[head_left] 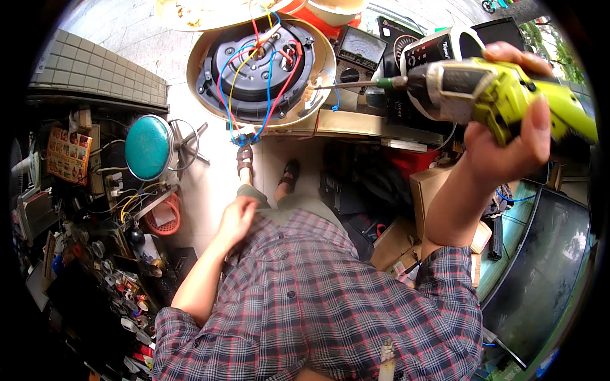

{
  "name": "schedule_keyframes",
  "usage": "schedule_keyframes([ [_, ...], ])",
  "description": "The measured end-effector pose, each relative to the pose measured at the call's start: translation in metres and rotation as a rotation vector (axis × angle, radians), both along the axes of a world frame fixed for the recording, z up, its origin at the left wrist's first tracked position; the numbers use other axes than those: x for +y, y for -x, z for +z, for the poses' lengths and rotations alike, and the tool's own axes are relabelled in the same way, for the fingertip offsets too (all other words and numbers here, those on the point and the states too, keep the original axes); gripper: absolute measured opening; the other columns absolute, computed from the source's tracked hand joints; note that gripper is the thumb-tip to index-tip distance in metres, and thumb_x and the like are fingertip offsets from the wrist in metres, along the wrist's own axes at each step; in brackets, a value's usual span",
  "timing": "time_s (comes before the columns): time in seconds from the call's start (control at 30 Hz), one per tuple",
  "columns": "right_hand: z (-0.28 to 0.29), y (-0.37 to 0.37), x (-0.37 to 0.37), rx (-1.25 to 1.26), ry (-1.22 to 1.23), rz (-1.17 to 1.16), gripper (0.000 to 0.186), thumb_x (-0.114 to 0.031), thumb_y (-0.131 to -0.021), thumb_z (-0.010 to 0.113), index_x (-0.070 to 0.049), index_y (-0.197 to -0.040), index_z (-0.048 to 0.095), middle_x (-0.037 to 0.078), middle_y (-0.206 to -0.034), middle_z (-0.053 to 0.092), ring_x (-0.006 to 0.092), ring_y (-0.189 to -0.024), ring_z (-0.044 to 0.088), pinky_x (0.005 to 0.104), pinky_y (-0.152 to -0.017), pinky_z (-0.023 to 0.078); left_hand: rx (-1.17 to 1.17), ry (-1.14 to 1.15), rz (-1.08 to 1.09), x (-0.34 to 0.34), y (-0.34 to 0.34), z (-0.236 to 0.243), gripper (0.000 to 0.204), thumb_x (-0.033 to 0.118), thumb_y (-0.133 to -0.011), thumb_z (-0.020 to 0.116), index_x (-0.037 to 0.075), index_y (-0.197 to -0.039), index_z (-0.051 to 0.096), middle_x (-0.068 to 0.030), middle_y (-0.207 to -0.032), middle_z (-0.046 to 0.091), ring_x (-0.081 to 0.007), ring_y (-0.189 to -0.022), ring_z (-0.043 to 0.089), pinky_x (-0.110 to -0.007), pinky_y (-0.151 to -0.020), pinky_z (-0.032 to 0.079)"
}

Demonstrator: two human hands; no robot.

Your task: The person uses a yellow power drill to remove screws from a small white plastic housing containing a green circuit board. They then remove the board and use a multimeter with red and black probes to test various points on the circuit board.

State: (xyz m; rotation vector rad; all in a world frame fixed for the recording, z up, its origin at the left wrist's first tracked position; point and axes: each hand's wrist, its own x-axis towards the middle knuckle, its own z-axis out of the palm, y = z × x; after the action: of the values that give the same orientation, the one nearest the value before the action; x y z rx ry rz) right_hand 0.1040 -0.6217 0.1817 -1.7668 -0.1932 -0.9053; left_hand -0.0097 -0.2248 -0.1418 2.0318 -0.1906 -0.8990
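Observation:
In my right hand (502,124), raised at the right, is a yellow-green power drill (508,95). My fingers and thumb wrap its body. Its long thin bit (352,85) points left, with the tip at the right rim of a round cream appliance shell (197,54). Inside the shell sits a dark grey round base (241,79). Red, blue and yellow wires (270,89) run across it, and some hang over the near rim to a small blue connector (243,137). My left hand (238,219) hangs low beside my thigh, its fingertips hidden.
An analog multimeter (361,47) stands right of the shell on the bench (362,126). A green-topped stool (147,147) and an orange basket (164,216) are at left. Cardboard boxes (429,190) and a dark flat screen (546,267) are at right.

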Motion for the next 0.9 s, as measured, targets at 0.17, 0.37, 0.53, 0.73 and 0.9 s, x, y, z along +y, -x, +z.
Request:
schedule_keyframes([
  [0.17,0.024,0.052,-0.022,-0.095,-0.205,0.054,0.066,-0.045,-0.088,0.051,0.007,-0.127,0.049,0.030,-0.115,0.058,0.0356,-0.105,0.060,0.0452,-0.088,0.054,0.517,0.869,0.218,-0.102,-0.060,0.147,0.051,0.024,-0.110,0.054,0.001,-0.152,0.040,-0.0181,-0.131,0.064,-0.0243,-0.106,0.071,-0.035,-0.093,0.057],
  [0.37,0.039,0.125,-0.031,-0.248,-0.339,-0.013,0.069,-0.048,-0.079,0.063,0.003,-0.124,0.050,0.022,-0.112,0.052,0.0294,-0.100,0.050,0.0394,-0.087,0.048,0.456,1.040,0.491,-0.195,-0.109,0.192,0.056,0.030,-0.110,0.054,0.001,-0.154,0.038,-0.0220,-0.138,0.060,-0.0296,-0.112,0.069,-0.036,-0.093,0.057],
  [0.53,0.032,0.162,-0.036,-0.317,-0.390,-0.025,0.069,-0.047,-0.077,0.066,0.002,-0.123,0.047,0.020,-0.110,0.049,0.0268,-0.094,0.046,0.0392,-0.085,0.045,0.439,1.000,0.452,-0.211,-0.103,0.187,0.037,0.026,-0.107,0.060,0.001,-0.134,0.058,-0.0156,-0.117,0.071,-0.0232,-0.100,0.073,-0.033,-0.087,0.059],
  [0.73,-0.021,0.206,-0.058,-0.417,-0.510,-0.319,0.069,-0.050,-0.084,0.062,0.003,-0.125,0.048,0.018,-0.112,0.051,0.0285,-0.099,0.053,0.0403,-0.088,0.051,0.230,0.825,0.519,-0.211,-0.097,0.199,0.023,0.020,-0.104,0.064,0.002,-0.119,0.064,-0.0109,-0.102,0.071,-0.0199,-0.085,0.072,-0.029,-0.073,0.058],
  [0.9,-0.112,0.237,-0.037,-0.247,-1.357,-0.627,0.046,-0.040,-0.103,0.058,-0.006,-0.134,0.054,0.008,-0.127,0.065,0.0259,-0.115,0.064,0.0456,-0.098,0.056,-0.388,0.829,0.450,-0.117,-0.131,0.196,0.013,0.017,-0.104,0.064,0.005,-0.111,0.066,-0.0047,-0.093,0.066,-0.0128,-0.077,0.063,-0.024,-0.068,0.052],
])
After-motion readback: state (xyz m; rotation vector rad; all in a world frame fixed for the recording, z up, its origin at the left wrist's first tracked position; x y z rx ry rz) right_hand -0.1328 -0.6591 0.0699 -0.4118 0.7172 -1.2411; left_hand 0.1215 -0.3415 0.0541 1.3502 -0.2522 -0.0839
